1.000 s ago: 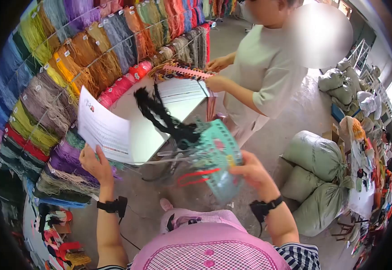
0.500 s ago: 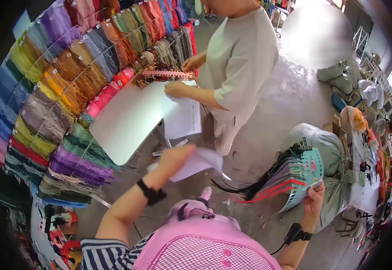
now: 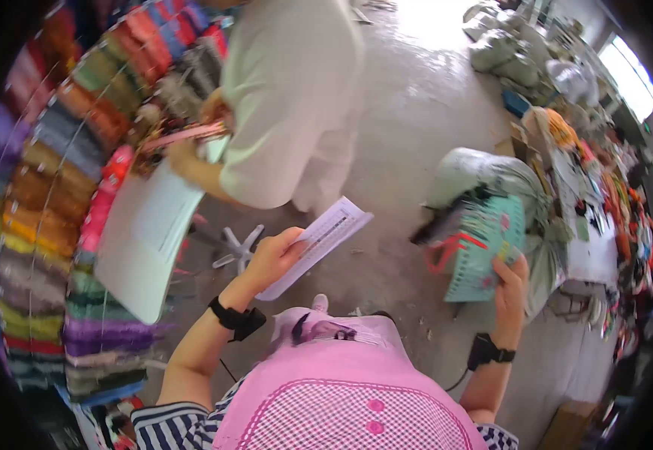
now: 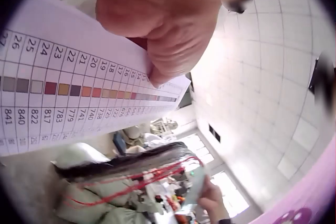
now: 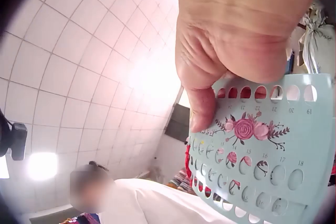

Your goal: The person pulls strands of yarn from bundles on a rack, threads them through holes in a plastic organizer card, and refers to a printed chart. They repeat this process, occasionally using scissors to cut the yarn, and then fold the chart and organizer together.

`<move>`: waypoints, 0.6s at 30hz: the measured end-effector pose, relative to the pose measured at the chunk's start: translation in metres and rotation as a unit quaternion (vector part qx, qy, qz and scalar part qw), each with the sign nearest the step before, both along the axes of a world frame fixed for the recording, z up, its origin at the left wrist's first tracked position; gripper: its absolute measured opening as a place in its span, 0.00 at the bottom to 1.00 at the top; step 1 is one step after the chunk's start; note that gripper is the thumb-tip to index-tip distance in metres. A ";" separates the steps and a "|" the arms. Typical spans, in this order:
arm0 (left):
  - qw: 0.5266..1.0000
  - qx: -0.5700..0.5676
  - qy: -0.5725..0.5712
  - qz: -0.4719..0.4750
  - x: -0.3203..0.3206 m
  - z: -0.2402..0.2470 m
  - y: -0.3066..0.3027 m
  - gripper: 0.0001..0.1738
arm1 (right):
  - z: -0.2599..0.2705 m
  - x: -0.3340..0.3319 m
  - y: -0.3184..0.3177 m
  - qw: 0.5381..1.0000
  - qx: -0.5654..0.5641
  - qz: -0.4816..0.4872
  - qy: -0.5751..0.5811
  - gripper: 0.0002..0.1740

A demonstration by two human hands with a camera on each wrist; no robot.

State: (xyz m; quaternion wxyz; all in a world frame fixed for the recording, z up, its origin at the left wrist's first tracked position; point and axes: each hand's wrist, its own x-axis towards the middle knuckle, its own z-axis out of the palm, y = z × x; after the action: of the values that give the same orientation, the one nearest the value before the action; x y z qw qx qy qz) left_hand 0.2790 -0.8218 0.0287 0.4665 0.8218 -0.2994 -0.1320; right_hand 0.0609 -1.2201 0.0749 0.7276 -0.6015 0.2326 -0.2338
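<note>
My left hand [image 3: 278,255] pinches a printed paper sheet [image 3: 326,244] in front of my apron. The left wrist view shows it as a chart [image 4: 31,35] with numbered columns and small colour squares, the thumb pressed on it. Out to the right, my right hand [image 3: 510,281] grips a turquoise thread organizer card [image 3: 495,247]. Red threads [image 3: 458,244] and dark ones trail from its left side. In the right wrist view the card [image 5: 310,113] has numbered oval holes and a printed pink rose, with my thumb lying over its near face.
A person in a light top [image 3: 289,112] stands at a white table [image 3: 131,255], hands on a pink thread card [image 3: 188,136]. Racks of coloured thread skeins [image 3: 34,270] line the left. Stuffed sacks [image 3: 469,169] and a cluttered table [image 3: 585,251] stand right.
My right hand has carried the thread organizer from the middle out to the right. My left hand has brought the sheet from over the table to the middle. The view has turned right.
</note>
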 end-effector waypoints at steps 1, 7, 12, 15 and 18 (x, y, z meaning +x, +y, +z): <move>0.995 -0.044 0.091 -0.003 -0.003 0.011 -0.023 0.09 | -0.003 0.010 -0.004 1.000 0.013 -0.007 -0.007 0.19; 0.951 -0.168 0.259 -0.019 0.007 0.033 -0.137 0.11 | -0.028 0.050 -0.063 0.991 0.124 0.017 -0.053 0.15; 0.931 -0.212 0.298 0.019 0.024 0.042 -0.220 0.15 | -0.033 0.079 -0.127 0.989 0.128 0.029 -0.067 0.14; 0.898 -0.306 0.317 -0.005 0.036 0.053 -0.247 0.15 | -0.025 0.091 -0.153 0.989 0.133 0.044 -0.049 0.13; 0.837 -0.400 0.372 0.025 0.050 0.059 -0.280 0.17 | -0.034 0.122 -0.180 0.988 0.121 0.089 -0.026 0.12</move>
State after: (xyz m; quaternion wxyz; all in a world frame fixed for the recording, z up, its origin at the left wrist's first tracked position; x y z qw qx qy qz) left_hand 0.3290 -1.1021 0.0875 0.8339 0.4598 -0.1096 -0.2851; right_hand 0.1833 -1.4005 0.0407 0.8188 -0.5208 0.1860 -0.1539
